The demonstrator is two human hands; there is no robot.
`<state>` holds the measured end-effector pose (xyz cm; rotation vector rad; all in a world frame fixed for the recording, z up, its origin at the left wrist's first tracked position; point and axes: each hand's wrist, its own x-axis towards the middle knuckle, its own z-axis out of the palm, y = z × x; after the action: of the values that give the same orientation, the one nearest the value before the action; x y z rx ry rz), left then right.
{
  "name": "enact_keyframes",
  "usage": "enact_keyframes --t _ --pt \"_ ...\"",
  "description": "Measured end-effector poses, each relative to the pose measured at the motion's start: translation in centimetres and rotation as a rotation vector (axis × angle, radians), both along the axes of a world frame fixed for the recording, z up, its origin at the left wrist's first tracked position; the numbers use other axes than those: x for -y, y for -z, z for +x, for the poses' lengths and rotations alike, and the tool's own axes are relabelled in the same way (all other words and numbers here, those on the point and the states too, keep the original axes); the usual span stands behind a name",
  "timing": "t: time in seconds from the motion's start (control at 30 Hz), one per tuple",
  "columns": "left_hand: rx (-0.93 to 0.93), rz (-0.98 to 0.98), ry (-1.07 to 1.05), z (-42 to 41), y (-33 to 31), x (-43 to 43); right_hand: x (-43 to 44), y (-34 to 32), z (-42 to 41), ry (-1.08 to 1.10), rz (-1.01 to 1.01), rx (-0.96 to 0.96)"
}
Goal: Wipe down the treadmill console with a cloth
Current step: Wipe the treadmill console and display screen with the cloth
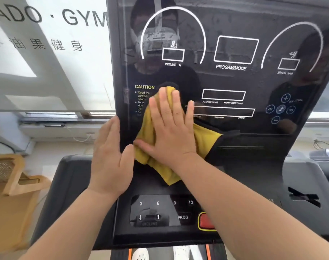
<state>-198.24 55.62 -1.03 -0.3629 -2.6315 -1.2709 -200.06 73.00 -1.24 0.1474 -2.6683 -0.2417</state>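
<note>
Right hand (171, 132), fingers spread flat, pins the crumpled yellow cloth (205, 139) to the glossy black treadmill console panel (235, 81); left hand (109, 156), open, steadies its edge, so even overlapping strokes seem best.

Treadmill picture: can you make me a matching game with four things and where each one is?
Things:
1. yellow cloth
2. left hand
3. red button
4. word CAUTION

Places:
A. on the left edge of the screen panel
B. bottom of the console, beside PROG
C. under the right hand
D. above the cloth, on the left

Pairs: 1-C, 2-A, 3-B, 4-D
</note>
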Motion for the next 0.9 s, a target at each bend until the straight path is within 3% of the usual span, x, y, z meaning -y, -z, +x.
enact_keyframes --t 0.13,0.3,0.6,0.77,0.9 --pt "0.012 -0.034 -0.039 0.5 0.0 -0.3 1.7 0.2 -0.5 -0.12 0.094 0.005" --pt "0.045 -0.002 -0.125 1.7 -0.3 -1.1 -2.8 2.2 2.1 -0.177 0.136 0.009" --pt "0.029 -0.066 -0.07 2.9 1.0 -0.2 -14.0 2.2 6.1 0.179 0.048 0.038" --pt "0.014 -0.142 -0.058 4.5 0.9 -0.9 -11.2 1.6 5.4 0.244 0.003 0.045" --pt "-0.034 -0.307 -0.03 5.2 0.9 -2.8 -7.0 1.5 3.9 0.077 0.038 0.029"
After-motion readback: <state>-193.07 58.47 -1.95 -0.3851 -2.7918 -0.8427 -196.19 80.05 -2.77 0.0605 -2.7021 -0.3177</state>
